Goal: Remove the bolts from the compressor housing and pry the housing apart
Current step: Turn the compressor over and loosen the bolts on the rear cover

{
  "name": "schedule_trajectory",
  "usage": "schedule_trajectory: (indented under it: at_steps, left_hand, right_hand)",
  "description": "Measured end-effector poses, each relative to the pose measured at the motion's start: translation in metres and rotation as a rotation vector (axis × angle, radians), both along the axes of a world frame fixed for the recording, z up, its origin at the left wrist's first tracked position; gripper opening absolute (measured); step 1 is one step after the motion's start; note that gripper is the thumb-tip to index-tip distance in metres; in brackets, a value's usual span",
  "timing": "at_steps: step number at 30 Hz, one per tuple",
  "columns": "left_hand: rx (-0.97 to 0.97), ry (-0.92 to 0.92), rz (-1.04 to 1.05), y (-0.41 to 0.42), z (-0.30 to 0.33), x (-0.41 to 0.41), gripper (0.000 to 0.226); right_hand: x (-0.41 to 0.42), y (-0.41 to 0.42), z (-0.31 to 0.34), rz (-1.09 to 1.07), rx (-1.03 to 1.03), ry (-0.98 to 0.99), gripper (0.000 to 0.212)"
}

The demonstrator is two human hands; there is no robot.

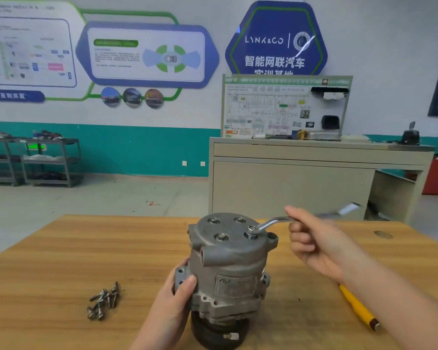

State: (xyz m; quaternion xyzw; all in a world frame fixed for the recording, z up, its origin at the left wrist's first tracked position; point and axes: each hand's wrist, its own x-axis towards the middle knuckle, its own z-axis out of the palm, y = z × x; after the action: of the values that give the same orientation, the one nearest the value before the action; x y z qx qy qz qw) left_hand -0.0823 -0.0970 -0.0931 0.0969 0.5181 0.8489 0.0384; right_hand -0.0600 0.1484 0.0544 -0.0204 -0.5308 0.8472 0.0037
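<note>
A grey metal compressor housing (228,269) stands upright on the wooden table (61,261), pulley end down. Its round top cover shows several bolt heads (221,236). A silver ring wrench (271,222) sits over the bolt at the cover's right edge. My right hand (319,243) grips the wrench shaft, which blurs toward the far right. My left hand (173,301) grips the housing's lower left side, thumb on the front. Several removed bolts (104,300) lie in a loose pile to the left.
A yellow-handled screwdriver (358,308) lies on the table under my right forearm. Beyond the table stands a beige cabinet (288,183) with a training board on top. Grey shelf carts (48,160) stand against the far left wall.
</note>
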Motion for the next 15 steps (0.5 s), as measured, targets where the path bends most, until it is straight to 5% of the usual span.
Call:
schedule_trajectory:
  at_steps: [4,9,11,15]
  left_hand:
    - [-0.108,0.031,0.067,-0.003,0.002,0.006,0.112]
    - [-0.192,0.168,0.342,-0.004,0.037,0.023,0.078]
    - [-0.373,0.317,0.453,-0.002,0.068,0.034,0.066]
    - [-1.117,0.506,0.369,0.027,0.122,0.046,0.096]
  right_hand:
    - [-0.042,-0.011,0.03,0.121,0.155,-0.226,0.021]
    - [-0.07,-0.045,0.061,0.182,0.756,-0.251,0.023]
    - [-0.071,-0.059,0.065,0.142,0.969,-0.155,0.024]
    - [-0.056,-0.077,0.064,0.063,1.268,0.202,0.015]
